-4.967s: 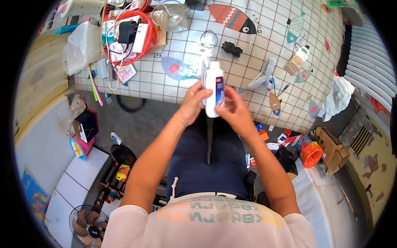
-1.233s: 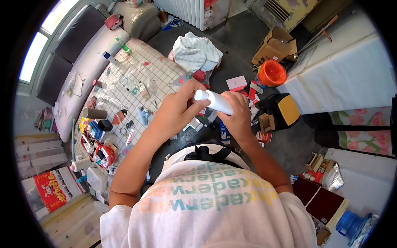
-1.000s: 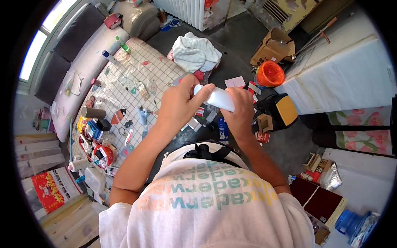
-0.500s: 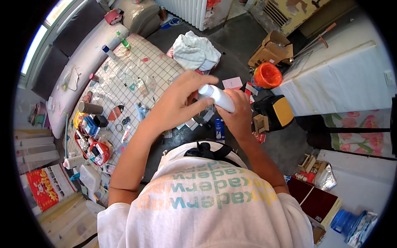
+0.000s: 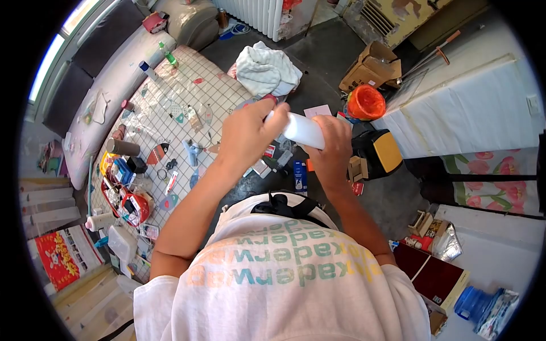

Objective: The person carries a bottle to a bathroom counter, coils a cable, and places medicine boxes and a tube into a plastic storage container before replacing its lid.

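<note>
A white bottle (image 5: 304,131) is held up in front of my chest, tilted with its cap end towards the left. My right hand (image 5: 335,139) is wrapped around the lower body of the bottle. Over the cap end, the fingers and thumb of my left hand (image 5: 248,126) are closed, so the cap itself is mostly hidden. Below the bottle, a blue box (image 5: 301,175) and several small packages lie in the dark area beyond my waist.
To the left is a table with a checked cover (image 5: 170,113), bearing a thermos (image 5: 123,148), a red basket (image 5: 138,209) and a green bottle (image 5: 168,54). A white towel (image 5: 267,69) lies ahead. On the right are an orange bin (image 5: 367,103) and a cardboard box (image 5: 372,66).
My left hand has closed over the cap end, which showed between its fingers and thumb before. The bottle has turned closer to level, still in my right hand.
</note>
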Available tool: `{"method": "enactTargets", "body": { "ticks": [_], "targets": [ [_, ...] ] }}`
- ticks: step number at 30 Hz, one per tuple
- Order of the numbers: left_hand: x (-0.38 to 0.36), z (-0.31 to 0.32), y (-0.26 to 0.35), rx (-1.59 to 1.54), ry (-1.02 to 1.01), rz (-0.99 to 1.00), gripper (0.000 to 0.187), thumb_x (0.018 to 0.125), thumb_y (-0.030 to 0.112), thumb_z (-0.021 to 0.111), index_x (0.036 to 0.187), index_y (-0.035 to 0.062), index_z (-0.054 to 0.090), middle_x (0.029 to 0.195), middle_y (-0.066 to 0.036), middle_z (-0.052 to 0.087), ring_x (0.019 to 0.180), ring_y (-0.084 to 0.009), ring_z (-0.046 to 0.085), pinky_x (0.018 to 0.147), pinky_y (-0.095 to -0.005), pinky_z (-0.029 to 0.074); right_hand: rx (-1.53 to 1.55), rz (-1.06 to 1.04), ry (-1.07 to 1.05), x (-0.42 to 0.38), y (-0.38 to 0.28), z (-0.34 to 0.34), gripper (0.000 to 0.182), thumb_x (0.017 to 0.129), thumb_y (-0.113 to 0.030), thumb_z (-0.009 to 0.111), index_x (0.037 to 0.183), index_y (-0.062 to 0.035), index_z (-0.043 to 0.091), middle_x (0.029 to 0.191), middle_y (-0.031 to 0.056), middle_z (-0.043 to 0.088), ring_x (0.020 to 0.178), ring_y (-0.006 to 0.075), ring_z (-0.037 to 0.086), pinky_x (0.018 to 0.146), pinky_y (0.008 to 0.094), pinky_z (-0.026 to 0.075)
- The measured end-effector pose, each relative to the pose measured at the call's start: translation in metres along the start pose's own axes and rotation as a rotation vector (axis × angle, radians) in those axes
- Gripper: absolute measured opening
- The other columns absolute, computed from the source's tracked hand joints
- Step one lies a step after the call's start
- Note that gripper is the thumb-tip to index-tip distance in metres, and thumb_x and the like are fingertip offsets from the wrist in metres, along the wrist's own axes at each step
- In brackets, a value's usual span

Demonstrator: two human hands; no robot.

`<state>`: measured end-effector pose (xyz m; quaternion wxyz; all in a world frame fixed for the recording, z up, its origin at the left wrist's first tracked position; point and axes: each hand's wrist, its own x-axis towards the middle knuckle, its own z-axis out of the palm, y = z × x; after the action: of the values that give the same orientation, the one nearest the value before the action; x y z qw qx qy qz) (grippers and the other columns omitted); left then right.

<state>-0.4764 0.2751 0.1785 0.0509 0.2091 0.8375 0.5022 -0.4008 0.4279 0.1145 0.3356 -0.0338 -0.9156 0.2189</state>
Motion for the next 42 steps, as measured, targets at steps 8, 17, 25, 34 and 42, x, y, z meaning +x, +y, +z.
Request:
{"method": "enactTargets", "body": {
  "ticks": [8,17,25,34,42],
  "targets": [
    [0.012,-0.016,-0.002,-0.484,0.019,-0.288,0.032,0.082,0.034,0.043,0.058,0.0119,0.041,0.05,0.006,0.027,0.044,-0.0043,0.021,0.042,-0.0224,0.015,0.39,0.15,-0.129,-0.002,0.012,-0.002,0.042,0.061,-0.004,0.07,0.099,-0.0049,0.052,0.097,0.0092,0.052,0.092,0.0258,0.05,0.08,0.0336,0.04],
    [0.001,-0.007,-0.014,-0.479,-0.049,-0.308,0.034,0.083,0.034,0.042,0.059,0.011,0.042,0.049,0.006,0.027,0.043,-0.004,0.021,0.041,-0.0218,0.014,0.558,0.109,-0.065,0.018,0.012,-0.008,0.036,0.065,-0.003,0.069,0.096,-0.0049,0.052,0.096,0.0085,0.054,0.088,0.0205,0.052,0.078,0.0289,0.041],
    [-0.004,-0.008,-0.02,-0.471,-0.078,-0.288,0.033,0.084,0.034,0.041,0.06,0.0113,0.042,0.05,0.007,0.028,0.043,-0.0035,0.021,0.04,-0.0212,0.015,0.627,0.043,-0.032,0.028,0.009,-0.013,0.034,0.067,-0.004,0.068,0.097,-0.0039,0.052,0.098,0.0076,0.054,0.089,0.0179,0.051,0.079,0.0284,0.04],
    [-0.011,-0.007,-0.028,-0.48,-0.113,-0.271,0.035,0.086,0.033,0.041,0.06,0.0102,0.043,0.05,0.007,0.026,0.043,-0.0031,0.022,0.04,-0.0209,0.016,0.493,0.37,-0.017,0.034,0.048,-0.006,0.035,0.065,-0.005,0.068,0.097,-0.0022,0.053,0.095,0.0107,0.056,0.088,0.0244,0.054,0.076,0.0305,0.043],
    [-0.007,-0.006,-0.001,-0.565,-0.081,-0.075,0.018,0.083,0.021,0.056,0.078,0.0039,0.052,0.056,0.005,0.039,0.048,-0.0013,0.032,0.043,-0.0168,0.024,0.198,-0.069,-0.126,0.033,0.02,-0.003,0.039,0.058,-0.002,0.065,0.095,-0.0062,0.054,0.095,0.0102,0.055,0.09,0.029,0.05,0.079,0.036,0.041]
  ]
}}
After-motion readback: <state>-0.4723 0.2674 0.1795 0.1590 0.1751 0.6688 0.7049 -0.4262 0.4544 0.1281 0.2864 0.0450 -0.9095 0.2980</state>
